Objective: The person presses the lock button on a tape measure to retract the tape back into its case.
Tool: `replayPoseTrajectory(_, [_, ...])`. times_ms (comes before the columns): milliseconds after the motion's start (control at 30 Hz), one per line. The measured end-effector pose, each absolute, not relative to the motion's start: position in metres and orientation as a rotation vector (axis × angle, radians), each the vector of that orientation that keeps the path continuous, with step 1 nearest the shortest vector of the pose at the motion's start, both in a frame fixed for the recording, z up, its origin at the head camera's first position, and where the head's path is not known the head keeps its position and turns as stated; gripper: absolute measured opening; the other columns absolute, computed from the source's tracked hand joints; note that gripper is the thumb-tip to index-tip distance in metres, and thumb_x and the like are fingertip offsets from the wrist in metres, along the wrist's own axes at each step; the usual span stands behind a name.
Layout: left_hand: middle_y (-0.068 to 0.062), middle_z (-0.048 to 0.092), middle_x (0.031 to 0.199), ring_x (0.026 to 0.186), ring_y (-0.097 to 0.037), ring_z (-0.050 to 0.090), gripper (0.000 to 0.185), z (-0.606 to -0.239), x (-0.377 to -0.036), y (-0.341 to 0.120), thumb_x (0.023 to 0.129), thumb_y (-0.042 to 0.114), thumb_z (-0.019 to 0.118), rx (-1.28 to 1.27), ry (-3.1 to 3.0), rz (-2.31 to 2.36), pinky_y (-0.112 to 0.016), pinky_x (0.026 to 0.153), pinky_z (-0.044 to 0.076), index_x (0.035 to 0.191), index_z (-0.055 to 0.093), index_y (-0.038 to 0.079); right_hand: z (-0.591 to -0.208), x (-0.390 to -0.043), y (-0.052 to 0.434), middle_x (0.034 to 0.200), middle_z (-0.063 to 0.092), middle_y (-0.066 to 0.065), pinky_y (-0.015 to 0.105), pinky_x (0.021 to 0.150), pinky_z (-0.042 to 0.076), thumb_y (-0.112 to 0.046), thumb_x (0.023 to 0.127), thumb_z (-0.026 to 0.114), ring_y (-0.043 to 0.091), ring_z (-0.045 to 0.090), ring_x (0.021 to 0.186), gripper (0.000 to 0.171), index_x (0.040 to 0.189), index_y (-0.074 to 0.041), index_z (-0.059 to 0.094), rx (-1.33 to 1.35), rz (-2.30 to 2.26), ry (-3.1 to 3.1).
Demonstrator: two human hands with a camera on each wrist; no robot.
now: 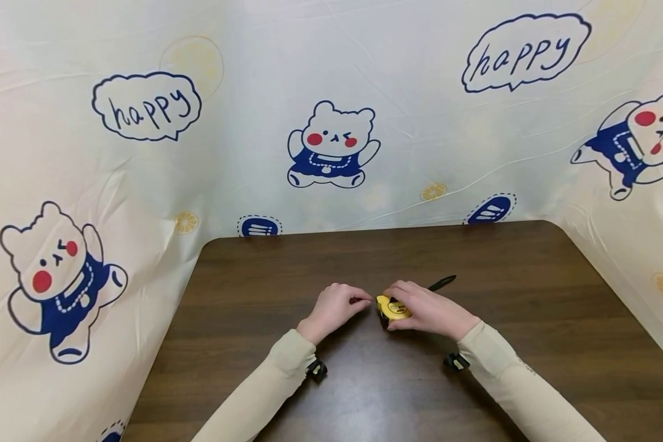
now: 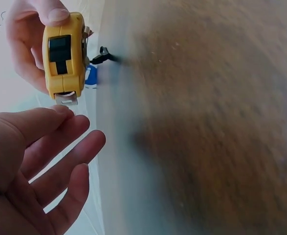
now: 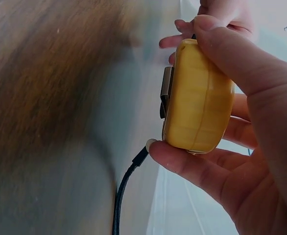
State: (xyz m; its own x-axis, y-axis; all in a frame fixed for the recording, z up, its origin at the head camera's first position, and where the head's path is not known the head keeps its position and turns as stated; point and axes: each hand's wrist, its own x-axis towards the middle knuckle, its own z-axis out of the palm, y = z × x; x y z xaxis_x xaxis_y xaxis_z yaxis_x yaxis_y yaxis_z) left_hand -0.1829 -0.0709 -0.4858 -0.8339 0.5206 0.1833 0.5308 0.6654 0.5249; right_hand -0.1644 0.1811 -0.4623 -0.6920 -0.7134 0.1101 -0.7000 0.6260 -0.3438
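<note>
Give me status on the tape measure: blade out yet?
Done: the right hand grips the yellow tape measure over the brown table. In hand: the left hand reaches its fingers toward the metal end hook, seemingly not gripping it. Left: no blade shows drawn out. A black strap trails from the case.

arms: long close-fitting cream sleeves to the wrists | left hand (image 1: 334,307): bare, no ring or watch seen | right hand (image 1: 428,310): bare | wrists: small black camera unit with yellowish marking strapped under each cuff, at 6 o'clock of each hand
</note>
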Motion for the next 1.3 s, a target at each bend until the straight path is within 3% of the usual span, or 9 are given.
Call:
replayPoseTrajectory(467, [0.004, 0.079, 0.102, 0.089, -0.011, 0.072, 0.018, -0.488, -0.18, -0.09, 0.1, 0.027, 0.072, -0.806, -2.912, -0.93, -0.035, 0.079, 0.059, 0.111, 0.081, 0.016, -0.465, -0.167, 0.198, 0.124, 0.063, 0.005, 0.041, 0.096, 0.055, -0.038, 0.089, 0.084, 0.018, 0.059, 0.11, 0.061, 0.134, -0.004, 0.062, -1.127, -0.567, 2.826])
replayPoseTrajectory(933, [0.002, 0.078, 0.102, 0.085, -0.013, 0.071, 0.019, -0.486, -0.17, -0.14, 0.099, 0.027, 0.074, -0.678, -2.98, -0.824, -0.038, 0.075, 0.059, 0.113, 0.08, 0.016, -0.476, -0.169, 0.223, 0.12, 0.063, 0.008, 0.042, 0.091, 0.056, -0.033, 0.088, 0.085, 0.02, 0.06, 0.105, 0.059, 0.131, 0.0, 0.063, -1.044, -0.548, 2.938])
replayPoseTrajectory(1300, [-0.001, 0.078, 0.107, 0.095, -0.021, 0.071, 0.021, -0.482, -0.16, -0.17, 0.096, 0.026, 0.078, -0.558, -2.985, -0.746, -0.046, 0.084, 0.059, 0.113, 0.08, 0.014, -0.479, -0.167, 0.231, 0.119, 0.063, 0.009, 0.043, 0.092, 0.056, -0.033, 0.088, 0.086, 0.02, 0.06, 0.104, 0.06, 0.132, 0.001, 0.063, -1.027, -0.552, 2.965])
